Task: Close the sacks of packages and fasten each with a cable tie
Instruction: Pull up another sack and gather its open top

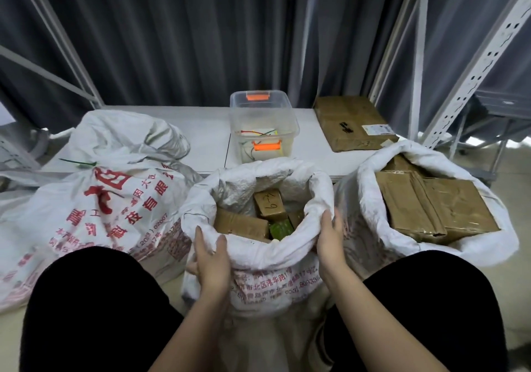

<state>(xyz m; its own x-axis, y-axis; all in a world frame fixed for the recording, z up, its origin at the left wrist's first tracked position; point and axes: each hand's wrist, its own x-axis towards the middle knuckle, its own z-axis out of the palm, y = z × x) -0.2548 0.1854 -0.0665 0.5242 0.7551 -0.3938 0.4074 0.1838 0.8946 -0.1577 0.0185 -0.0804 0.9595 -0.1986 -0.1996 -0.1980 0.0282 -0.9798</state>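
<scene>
Both hands grip the rolled rim of the middle sack (258, 256): left hand (211, 259) fingers curled round its near-left edge, right hand (330, 236) fingers pressed together, pinching the right edge.

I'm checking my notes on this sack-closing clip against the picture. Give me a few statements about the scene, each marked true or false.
1. Both hands hold the rolled rim of the middle sack. True: left hand, right hand.
2. The right sack is tied shut. False: it stands open, showing brown packages.
3. A green cable tie sits on the left sack. True.
4. The clear bin stands on the floor. False: it is on the white table.
</scene>
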